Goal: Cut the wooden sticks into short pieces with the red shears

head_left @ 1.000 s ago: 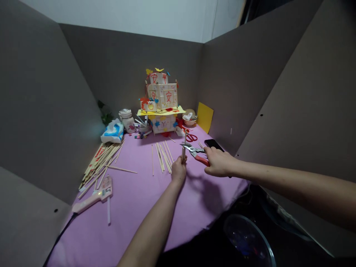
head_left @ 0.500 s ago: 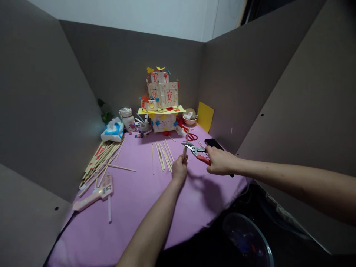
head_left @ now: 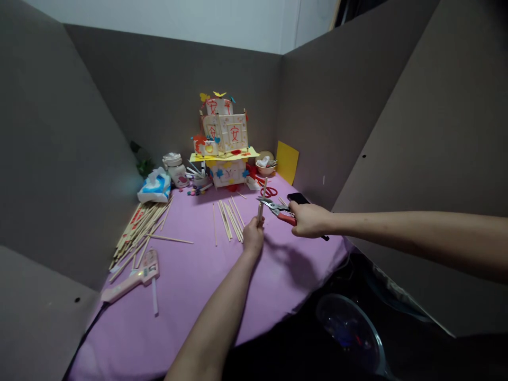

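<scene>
Thin wooden sticks [head_left: 260,212] stand upright in a person's left grip [head_left: 253,238], in front of a tiered paper tower [head_left: 234,132] and slightly to its right, over a counter [head_left: 186,301] spread with purple cloth. The left grip is clenched around them; the right grip [head_left: 313,220], farther right of the tower, grasps red-handled pruning shears [head_left: 284,216], blades at the sticks, contact too small to tell.

Grey panels [head_left: 178,79] rise behind the tower and on either side, below a pale wall [head_left: 178,16]. Left of the tower stand a jar [head_left: 175,169] and a tissue pack [head_left: 156,188]; forward of these lie a stick heap [head_left: 145,227] and a pink glue gun [head_left: 129,284]. Loose sticks [head_left: 225,220] lie directly before the tower. To its right sit a small bowl [head_left: 265,170] and a yellow sheet [head_left: 287,163]. Right and forward of the tower, red scissors [head_left: 269,192] lie just beyond the shears, and the right grip partly covers a dark phone [head_left: 297,199].
</scene>
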{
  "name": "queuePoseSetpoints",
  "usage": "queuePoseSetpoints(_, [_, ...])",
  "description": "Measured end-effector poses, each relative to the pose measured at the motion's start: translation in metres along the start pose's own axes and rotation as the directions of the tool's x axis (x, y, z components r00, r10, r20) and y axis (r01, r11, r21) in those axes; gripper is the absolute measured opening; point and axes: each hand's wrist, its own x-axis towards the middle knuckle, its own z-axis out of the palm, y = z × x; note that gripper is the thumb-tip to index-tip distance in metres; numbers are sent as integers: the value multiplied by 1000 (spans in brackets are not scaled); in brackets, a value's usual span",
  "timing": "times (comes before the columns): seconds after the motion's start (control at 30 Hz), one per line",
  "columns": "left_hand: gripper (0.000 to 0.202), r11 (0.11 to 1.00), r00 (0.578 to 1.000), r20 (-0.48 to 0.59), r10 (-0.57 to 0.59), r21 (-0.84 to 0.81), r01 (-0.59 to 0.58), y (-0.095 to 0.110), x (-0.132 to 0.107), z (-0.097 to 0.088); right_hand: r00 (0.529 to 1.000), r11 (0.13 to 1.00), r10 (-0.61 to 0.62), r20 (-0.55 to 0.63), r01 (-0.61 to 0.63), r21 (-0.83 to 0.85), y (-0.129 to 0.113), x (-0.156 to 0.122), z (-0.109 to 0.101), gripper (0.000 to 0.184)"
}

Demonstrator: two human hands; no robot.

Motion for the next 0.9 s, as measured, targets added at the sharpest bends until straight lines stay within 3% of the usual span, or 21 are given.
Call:
queuePoseSetpoints(0.3, [24,999,999,12,43,9,-43,0,1,4,998,997,-56,21,55,46,14,5,1,55])
queuePoseSetpoints(0.43, [23,999,998,28,53,1,-53,-1,1,5,999,998,41,30,-42,36,6,11,-3,68])
queuePoseSetpoints(0.57, [22,999,999,25,37,-7,-37,0,1,5,990,992,120,77,-123,28,-6,12,-8,70])
queuePoseSetpoints(0.9, [17,973,999,30,-27,-230,33,-5,1,4,992,997,35,119,-43,70,-8,2,-20,67])
